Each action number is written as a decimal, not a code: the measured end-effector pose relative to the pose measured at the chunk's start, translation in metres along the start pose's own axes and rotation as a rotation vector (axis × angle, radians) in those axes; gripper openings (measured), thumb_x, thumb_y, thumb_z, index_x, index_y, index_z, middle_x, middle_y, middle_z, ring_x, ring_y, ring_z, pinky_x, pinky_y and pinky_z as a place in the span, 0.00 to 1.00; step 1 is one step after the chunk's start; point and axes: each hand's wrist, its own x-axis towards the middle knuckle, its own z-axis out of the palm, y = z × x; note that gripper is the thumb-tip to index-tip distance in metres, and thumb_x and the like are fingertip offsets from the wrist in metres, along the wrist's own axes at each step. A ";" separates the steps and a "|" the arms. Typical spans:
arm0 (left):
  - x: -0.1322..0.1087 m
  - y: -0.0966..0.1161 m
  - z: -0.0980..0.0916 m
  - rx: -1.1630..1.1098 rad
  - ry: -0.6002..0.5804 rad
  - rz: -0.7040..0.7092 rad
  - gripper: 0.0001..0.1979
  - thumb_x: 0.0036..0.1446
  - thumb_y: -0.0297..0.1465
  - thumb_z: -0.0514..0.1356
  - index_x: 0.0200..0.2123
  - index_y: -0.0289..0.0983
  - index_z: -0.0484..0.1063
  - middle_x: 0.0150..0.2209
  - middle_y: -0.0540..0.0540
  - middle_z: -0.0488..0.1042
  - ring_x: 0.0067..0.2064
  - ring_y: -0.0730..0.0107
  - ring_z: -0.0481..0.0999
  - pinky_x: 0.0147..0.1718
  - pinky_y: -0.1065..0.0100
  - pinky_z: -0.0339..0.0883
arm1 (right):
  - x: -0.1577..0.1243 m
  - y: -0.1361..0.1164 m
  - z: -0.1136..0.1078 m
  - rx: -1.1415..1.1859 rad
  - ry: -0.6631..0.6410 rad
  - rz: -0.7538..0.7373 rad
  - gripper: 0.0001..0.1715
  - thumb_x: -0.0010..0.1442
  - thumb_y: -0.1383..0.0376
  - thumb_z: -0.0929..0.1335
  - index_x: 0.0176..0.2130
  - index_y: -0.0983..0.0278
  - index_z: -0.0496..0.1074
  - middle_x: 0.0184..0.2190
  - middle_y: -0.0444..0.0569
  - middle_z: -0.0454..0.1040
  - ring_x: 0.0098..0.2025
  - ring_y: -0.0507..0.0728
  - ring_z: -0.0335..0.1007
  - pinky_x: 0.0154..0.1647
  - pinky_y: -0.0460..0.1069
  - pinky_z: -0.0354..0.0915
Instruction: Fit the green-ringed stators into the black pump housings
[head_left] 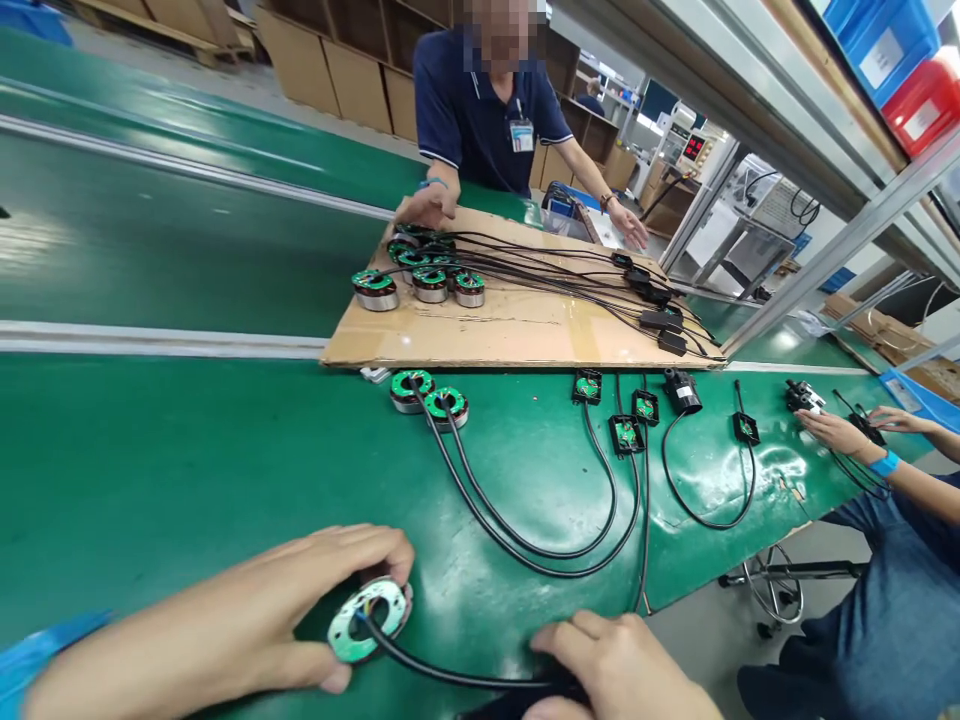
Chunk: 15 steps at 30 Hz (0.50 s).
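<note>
My left hand [300, 610] is curled around a round coil with a green ring-shaped circuit board [367, 620], thumb and fingers gripping its rim at the near edge of the green belt [187, 470]. A black cable [450, 675] runs from the coil to my right hand [615, 670], whose fingers are closed over the cable's far end; what lies under the palm is hidden. Two more coils [427, 397] with cables lie further up the belt.
A cardboard sheet [517, 325] carries several coils [420, 275] and black cables, with a person in a dark polo holding its far edge. At right, another person's hands [840, 432] work on small black modules [626, 432]. A stool [776, 590] stands below.
</note>
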 end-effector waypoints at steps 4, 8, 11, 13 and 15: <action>0.016 0.016 0.000 -0.161 -0.247 0.037 0.20 0.47 0.34 0.74 0.45 0.47 0.79 0.47 0.50 0.81 0.48 0.60 0.80 0.47 0.70 0.73 | -0.012 0.009 -0.033 -0.028 -0.117 0.199 0.13 0.67 0.57 0.71 0.49 0.57 0.71 0.37 0.41 0.80 0.34 0.58 0.81 0.31 0.49 0.69; 0.019 0.020 0.004 -0.201 -0.191 0.051 0.27 0.50 0.42 0.75 0.53 0.46 0.76 0.52 0.47 0.79 0.53 0.56 0.78 0.53 0.66 0.71 | -0.009 0.020 -0.034 0.015 -0.063 0.082 0.10 0.72 0.64 0.64 0.52 0.56 0.71 0.39 0.43 0.79 0.38 0.57 0.80 0.36 0.48 0.70; 0.016 0.015 -0.008 -0.229 -0.175 0.045 0.37 0.49 0.48 0.74 0.61 0.46 0.70 0.58 0.44 0.76 0.59 0.54 0.75 0.58 0.62 0.68 | 0.013 0.023 -0.031 0.057 0.050 -0.095 0.11 0.73 0.63 0.64 0.53 0.57 0.71 0.41 0.45 0.79 0.40 0.56 0.78 0.41 0.48 0.71; 0.014 0.008 -0.021 -0.238 -0.113 0.009 0.38 0.52 0.51 0.72 0.62 0.45 0.68 0.58 0.44 0.75 0.58 0.55 0.75 0.58 0.63 0.68 | 0.037 0.022 -0.030 0.041 0.079 -0.200 0.14 0.71 0.62 0.67 0.55 0.59 0.71 0.43 0.48 0.79 0.42 0.58 0.77 0.44 0.50 0.71; 0.013 0.000 -0.033 -0.195 0.008 -0.055 0.32 0.58 0.50 0.68 0.61 0.43 0.68 0.56 0.45 0.76 0.57 0.57 0.76 0.57 0.63 0.68 | 0.065 0.021 -0.028 -0.004 0.054 -0.294 0.24 0.67 0.60 0.72 0.60 0.61 0.69 0.48 0.52 0.79 0.47 0.60 0.76 0.48 0.53 0.71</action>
